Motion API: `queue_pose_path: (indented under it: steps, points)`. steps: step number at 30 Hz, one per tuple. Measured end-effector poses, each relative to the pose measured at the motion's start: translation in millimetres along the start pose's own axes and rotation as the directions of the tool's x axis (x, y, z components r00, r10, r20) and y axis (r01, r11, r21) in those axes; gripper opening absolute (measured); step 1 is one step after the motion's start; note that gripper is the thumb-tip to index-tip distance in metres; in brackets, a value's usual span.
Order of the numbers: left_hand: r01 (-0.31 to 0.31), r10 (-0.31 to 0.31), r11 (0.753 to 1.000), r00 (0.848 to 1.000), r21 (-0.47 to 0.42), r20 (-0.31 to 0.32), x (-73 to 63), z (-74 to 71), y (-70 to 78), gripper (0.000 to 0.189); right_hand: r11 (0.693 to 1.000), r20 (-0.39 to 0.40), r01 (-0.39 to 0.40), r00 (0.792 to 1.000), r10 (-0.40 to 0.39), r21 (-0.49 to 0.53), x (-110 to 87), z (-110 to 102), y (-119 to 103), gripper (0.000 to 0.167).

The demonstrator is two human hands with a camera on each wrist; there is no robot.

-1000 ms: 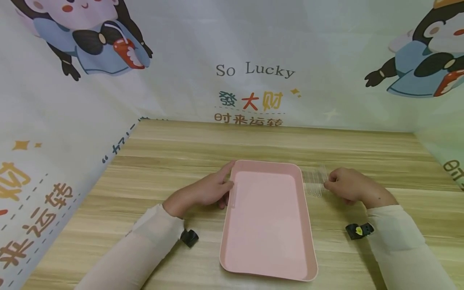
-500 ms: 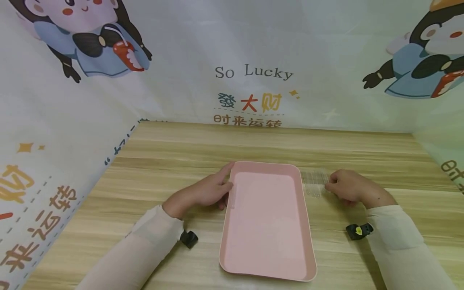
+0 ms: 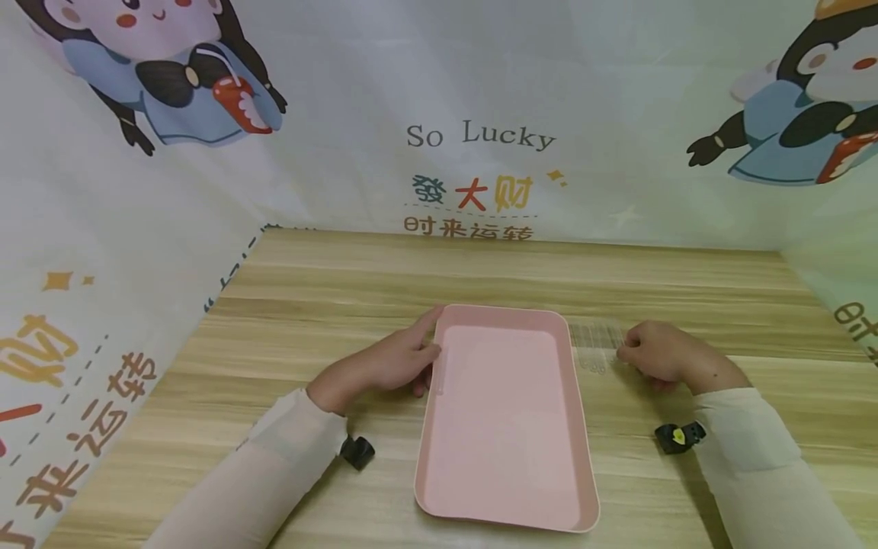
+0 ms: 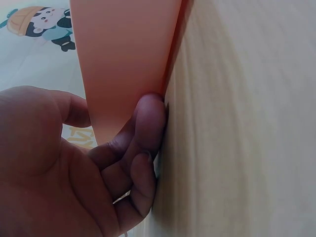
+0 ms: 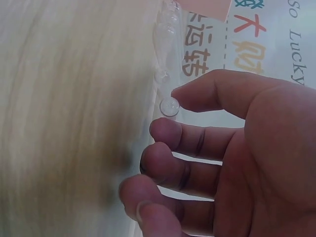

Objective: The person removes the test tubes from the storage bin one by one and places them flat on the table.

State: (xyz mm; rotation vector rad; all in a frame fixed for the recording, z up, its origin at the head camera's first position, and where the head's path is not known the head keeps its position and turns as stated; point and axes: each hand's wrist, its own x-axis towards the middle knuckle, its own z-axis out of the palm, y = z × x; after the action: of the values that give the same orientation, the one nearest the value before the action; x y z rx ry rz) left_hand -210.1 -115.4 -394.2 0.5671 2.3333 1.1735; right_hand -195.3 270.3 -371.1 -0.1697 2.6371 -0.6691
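Note:
A pink rectangular tray (image 3: 504,427) lies on the table. My left hand (image 3: 394,358) grips its left rim, thumb over the edge; in the left wrist view the curled fingers (image 4: 150,121) press against the tray's outer wall. Inside, along that left wall, lies one clear tube (image 3: 441,374). Several clear test tubes (image 3: 593,351) lie side by side to the right of the tray, near its far corner. My right hand (image 3: 661,354) is at their right end. In the right wrist view its thumb and index finger pinch a clear tube (image 5: 170,106) near its rounded end.
The wood-grain table (image 3: 329,274) runs back to a printed cloth wall (image 3: 617,91), with more cloth at both sides. Black straps with small devices sit by both sleeves.
The tube at the right end, tilted a second ago, now lies more in line with the others. My right hand has shifted very slightly right. The left hand and the tray stay put.

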Motion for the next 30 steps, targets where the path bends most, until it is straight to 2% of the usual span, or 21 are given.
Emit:
queue_pose_path:
  steps: [30]
  points:
    - [0.007, -0.007, 1.0, 1.0, -0.004, 0.01, -0.9, -0.1, -1.5, 0.07, 0.999, -0.015, -0.011, 1.0, 0.011, -0.039, 1.0, 3.3, 0.7, 0.025]
